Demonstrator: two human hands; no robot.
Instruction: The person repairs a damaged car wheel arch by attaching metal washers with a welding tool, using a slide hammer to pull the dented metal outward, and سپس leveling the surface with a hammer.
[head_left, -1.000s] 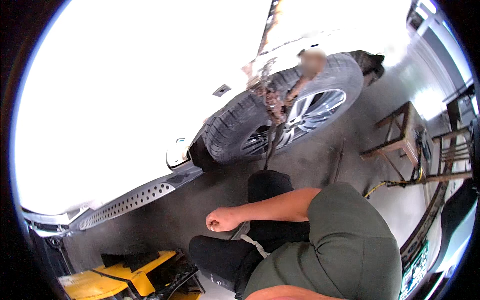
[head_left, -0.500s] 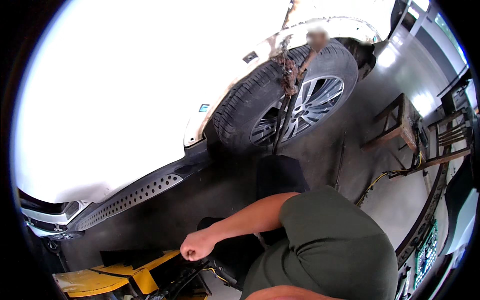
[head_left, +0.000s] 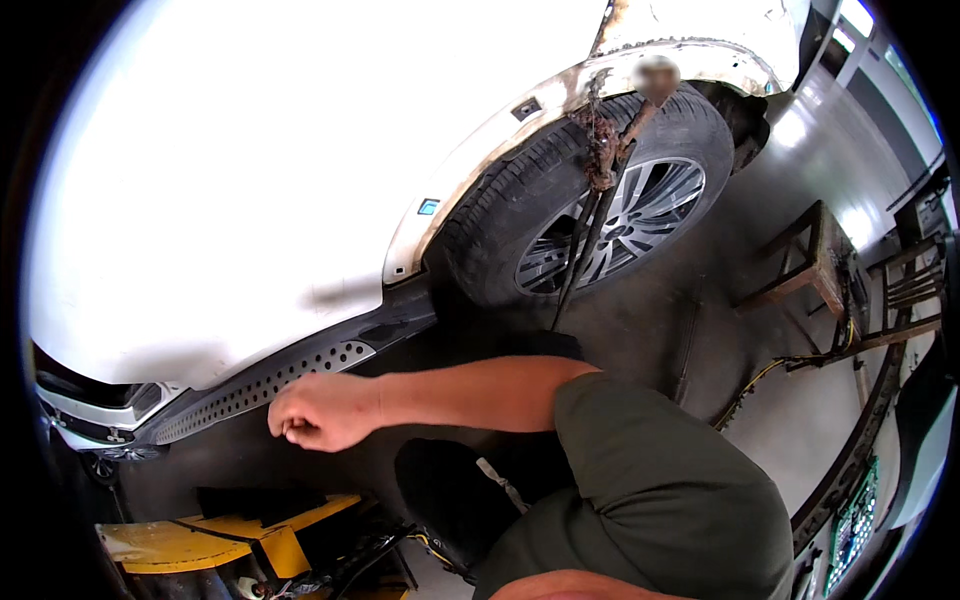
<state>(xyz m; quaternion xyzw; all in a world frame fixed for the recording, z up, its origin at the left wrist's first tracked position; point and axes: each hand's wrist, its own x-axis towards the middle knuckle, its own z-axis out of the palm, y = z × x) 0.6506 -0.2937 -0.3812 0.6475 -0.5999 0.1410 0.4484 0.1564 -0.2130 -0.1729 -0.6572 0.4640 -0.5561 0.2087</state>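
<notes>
My right hand (head_left: pixel 315 410) is closed, its knuckles up and fingers curled; whether it holds anything is hidden. It sits over the perforated side step (head_left: pixel 230 394) of a white car (head_left: pixel 220 200); I cannot tell whether it touches it. Up at the rear wheel (head_left: pixel 480 235), a rusty clamp-like piece (head_left: pixel 600 150) with a blurred round end hangs from the wheel arch, with dark bars (head_left: pixel 575 260) slanting down from it. My left hand is out of view.
A yellow metal object (head_left: pixel 170 545) with black parts lies at lower left. At right stand a wooden stool (head_left: pixel 815 265) and a wooden chair (head_left: pixel 900 290), with a yellow cable (head_left: pixel 760 375) below. A green item (head_left: pixel 855 520) is at the lower right edge.
My right hand has moved left, dipping toward the yellow object and then rising to the side step, still closed. The wheel and bars now appear higher and farther right as the view shifts.
</notes>
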